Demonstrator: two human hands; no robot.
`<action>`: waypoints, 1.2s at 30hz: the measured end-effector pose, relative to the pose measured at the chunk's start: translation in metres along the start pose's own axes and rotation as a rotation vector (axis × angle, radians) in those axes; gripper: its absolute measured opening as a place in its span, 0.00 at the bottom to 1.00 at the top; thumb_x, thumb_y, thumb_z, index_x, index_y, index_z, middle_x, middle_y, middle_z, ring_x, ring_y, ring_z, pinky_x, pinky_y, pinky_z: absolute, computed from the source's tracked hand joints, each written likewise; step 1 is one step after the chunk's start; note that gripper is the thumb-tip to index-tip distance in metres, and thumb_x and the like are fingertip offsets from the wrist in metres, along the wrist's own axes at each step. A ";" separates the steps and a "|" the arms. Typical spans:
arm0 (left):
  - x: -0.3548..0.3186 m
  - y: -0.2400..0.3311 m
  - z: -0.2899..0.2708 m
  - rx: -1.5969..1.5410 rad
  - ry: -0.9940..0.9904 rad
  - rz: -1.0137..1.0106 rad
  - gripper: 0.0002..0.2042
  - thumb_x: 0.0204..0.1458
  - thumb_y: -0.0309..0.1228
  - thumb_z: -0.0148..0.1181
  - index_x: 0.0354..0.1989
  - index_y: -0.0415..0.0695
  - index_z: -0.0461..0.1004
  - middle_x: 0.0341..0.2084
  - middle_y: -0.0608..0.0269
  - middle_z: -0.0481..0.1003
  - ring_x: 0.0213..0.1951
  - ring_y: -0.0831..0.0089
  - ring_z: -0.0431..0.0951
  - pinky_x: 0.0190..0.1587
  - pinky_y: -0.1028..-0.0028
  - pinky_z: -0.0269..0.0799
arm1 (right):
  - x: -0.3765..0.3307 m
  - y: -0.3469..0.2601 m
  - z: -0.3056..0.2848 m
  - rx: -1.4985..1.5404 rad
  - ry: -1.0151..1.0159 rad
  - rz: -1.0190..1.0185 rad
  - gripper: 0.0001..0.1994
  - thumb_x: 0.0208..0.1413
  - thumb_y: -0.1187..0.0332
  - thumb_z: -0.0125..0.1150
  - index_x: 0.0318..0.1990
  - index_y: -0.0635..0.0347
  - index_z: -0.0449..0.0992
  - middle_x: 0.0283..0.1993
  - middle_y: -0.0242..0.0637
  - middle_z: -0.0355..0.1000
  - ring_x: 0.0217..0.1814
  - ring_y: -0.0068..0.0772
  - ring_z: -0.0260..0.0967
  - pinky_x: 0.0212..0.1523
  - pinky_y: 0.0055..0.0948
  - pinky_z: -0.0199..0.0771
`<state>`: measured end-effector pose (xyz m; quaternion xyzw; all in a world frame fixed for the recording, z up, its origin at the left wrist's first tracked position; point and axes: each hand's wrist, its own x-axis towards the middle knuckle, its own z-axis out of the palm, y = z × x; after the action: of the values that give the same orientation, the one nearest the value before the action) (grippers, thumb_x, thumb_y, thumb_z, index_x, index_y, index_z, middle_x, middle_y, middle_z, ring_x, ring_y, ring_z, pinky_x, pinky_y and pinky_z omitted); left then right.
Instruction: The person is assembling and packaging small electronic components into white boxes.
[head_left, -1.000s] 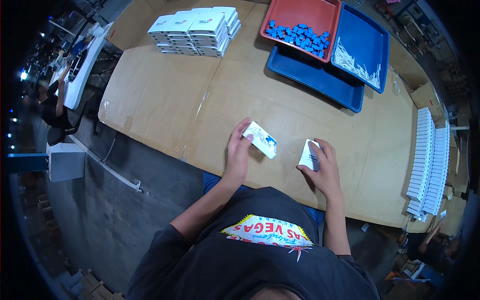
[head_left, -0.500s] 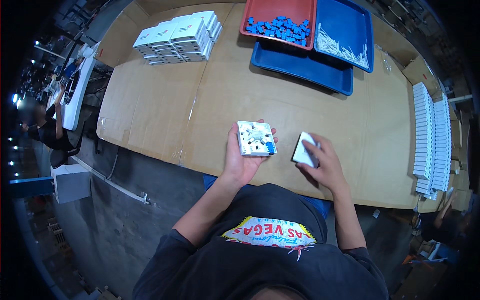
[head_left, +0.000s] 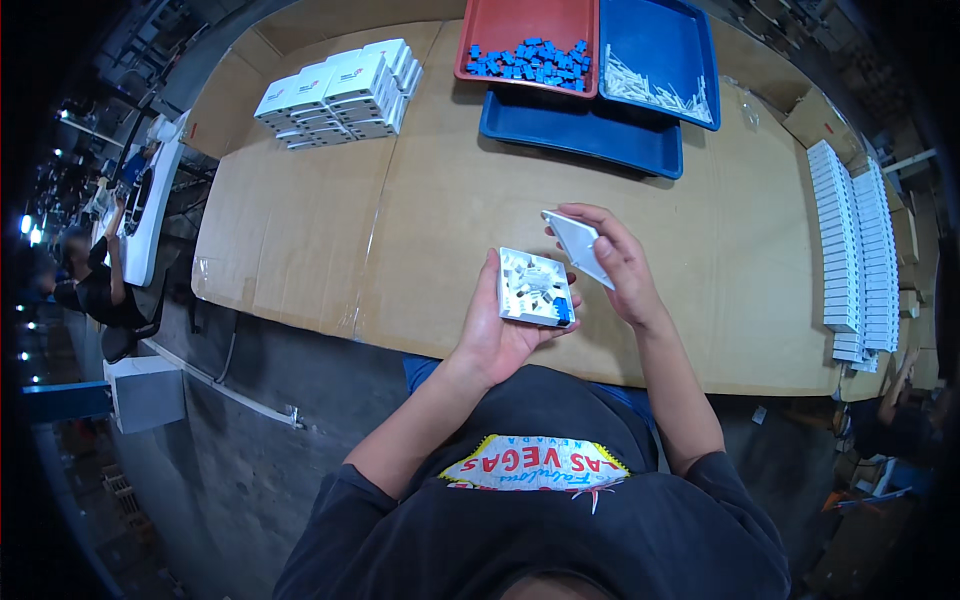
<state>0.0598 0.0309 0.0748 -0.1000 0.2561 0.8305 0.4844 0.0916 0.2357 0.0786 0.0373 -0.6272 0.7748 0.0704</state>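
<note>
My left hand (head_left: 497, 335) cradles a square white box base (head_left: 535, 288), open side up, with small white parts and a blue piece inside. My right hand (head_left: 620, 262) holds a flat white cover plate (head_left: 579, 244) tilted just right of the base, its edge close to it. Both hands hover over the near edge of the cardboard-covered table (head_left: 330, 230).
At the far side stand a red tray (head_left: 500, 30) of blue pieces and a blue tray (head_left: 690, 40) of white parts, on a larger blue tray (head_left: 580, 135). White boxes (head_left: 335, 90) are stacked far left. Rows of white units (head_left: 850, 250) line the right edge. Another person (head_left: 95, 285) sits left.
The base has turned open side up in my left hand. My right hand has brought the cover plate up and closer to it.
</note>
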 end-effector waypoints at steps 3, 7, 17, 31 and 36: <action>-0.002 -0.002 0.000 0.008 -0.007 0.001 0.38 0.70 0.65 0.31 0.70 0.45 0.65 0.61 0.47 0.74 0.57 0.49 0.79 0.58 0.46 0.76 | 0.003 0.003 0.008 -0.071 -0.129 0.046 0.22 0.71 0.60 0.56 0.68 0.58 0.73 0.64 0.36 0.74 0.65 0.28 0.70 0.55 0.27 0.75; -0.001 -0.006 -0.002 -0.008 0.037 0.006 0.37 0.70 0.65 0.30 0.70 0.46 0.63 0.60 0.49 0.74 0.56 0.49 0.79 0.58 0.45 0.76 | 0.001 0.005 0.010 -0.058 -0.161 0.086 0.21 0.72 0.61 0.55 0.67 0.59 0.75 0.64 0.36 0.74 0.65 0.28 0.70 0.55 0.27 0.75; -0.004 -0.005 0.006 -0.001 0.083 0.002 0.36 0.70 0.65 0.28 0.72 0.51 0.62 0.64 0.53 0.71 0.62 0.56 0.74 0.62 0.44 0.74 | -0.005 0.003 0.015 -0.139 -0.195 0.109 0.24 0.70 0.60 0.57 0.68 0.62 0.74 0.68 0.42 0.72 0.68 0.37 0.69 0.69 0.35 0.67; 0.006 -0.010 -0.004 -0.007 0.098 0.004 0.36 0.71 0.64 0.23 0.72 0.52 0.61 0.63 0.54 0.69 0.64 0.58 0.73 0.64 0.46 0.72 | 0.001 0.019 0.017 -0.153 -0.264 0.147 0.23 0.68 0.59 0.58 0.63 0.67 0.78 0.69 0.47 0.71 0.70 0.42 0.69 0.70 0.36 0.66; 0.008 -0.012 -0.009 -0.041 0.154 -0.040 0.33 0.72 0.62 0.26 0.69 0.53 0.64 0.61 0.56 0.71 0.60 0.61 0.74 0.63 0.49 0.72 | 0.001 0.021 0.009 0.001 -0.300 0.368 0.23 0.70 0.59 0.57 0.65 0.65 0.77 0.68 0.45 0.74 0.67 0.37 0.72 0.68 0.34 0.69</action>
<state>0.0654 0.0370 0.0602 -0.1784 0.2736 0.8156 0.4777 0.0870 0.2224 0.0604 0.0372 -0.6264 0.7607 -0.1662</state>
